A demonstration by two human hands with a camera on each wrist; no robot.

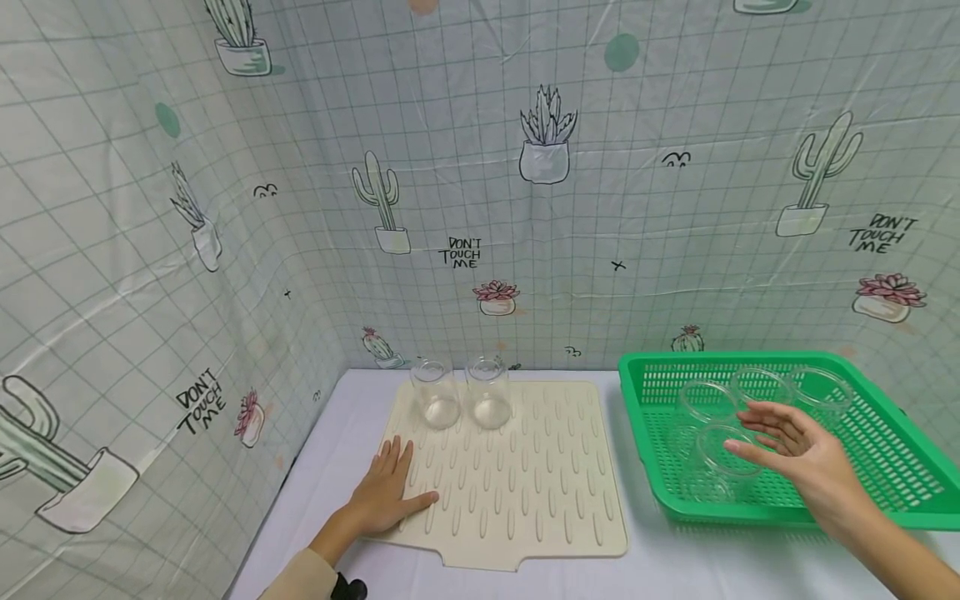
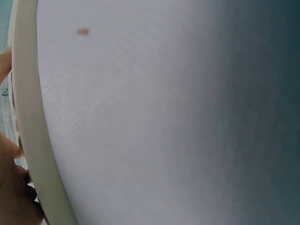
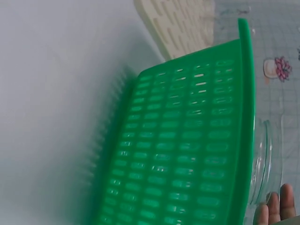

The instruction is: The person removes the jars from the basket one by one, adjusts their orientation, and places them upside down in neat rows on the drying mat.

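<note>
My left hand rests flat on the left edge of a cream ribbed mat, with its fingers spread. Two clear glass cups stand upright side by side at the mat's back left. Over on the right, my right hand hovers above a green plastic basket, thumb and fingers apart and loosely curved. Beneath it is the nearest glass cup in the basket. The thumb overlaps that cup's rim in the head view; whether it touches, I cannot tell.
Several more clear glass cups, such as one at the back, stand in the basket beyond the hand. The basket sits right of the mat on a white tabletop. A cactus-print sheet hangs behind and at the left.
</note>
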